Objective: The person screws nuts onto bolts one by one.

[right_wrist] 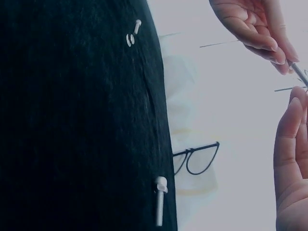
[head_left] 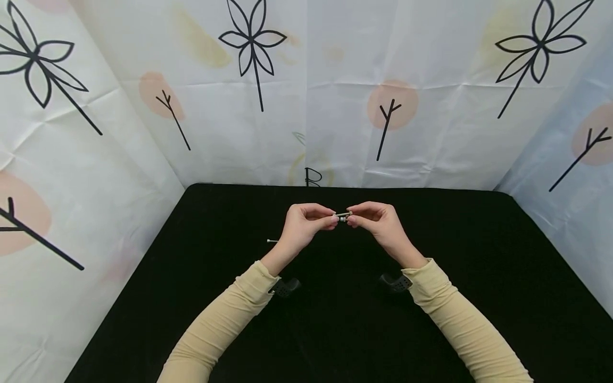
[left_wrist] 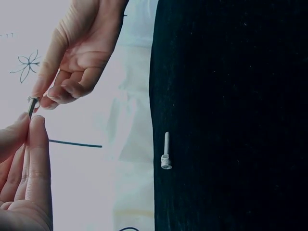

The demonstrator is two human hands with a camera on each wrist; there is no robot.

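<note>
You pinch a thin metal bolt [head_left: 342,214] between your two hands, up over the black counter [head_left: 335,330]. Your left hand [head_left: 308,226] has its thumb and fingertips on one end, and your right hand [head_left: 378,223] pinches the fatter end the same way. Your fingers hide both tips of it, so you only see the middle well. In the head view, a small pale lump [head_left: 342,219] shows just under the bolt, too tiny for you to make out. On the counter, close to its far edge, a second bolt [left_wrist: 166,151] lies on its side with a thick end like a nut. Farther along, the right wrist view shows you a third bolt [right_wrist: 138,26], with two little rings [right_wrist: 130,40] just beside it. In the head view your left wrist covers part of a bolt that looks like this one. A dark thing [head_left: 396,283] sits by your right cuff, and another [head_left: 286,287] by your left cuff; both are hard to see on the black. At the bottom of the white wall cloth [head_left: 345,133], a black shape [head_left: 313,177] looks like a letter, but the right wrist view shows you a drawn stem with petals, cut off by the counter.
</note>
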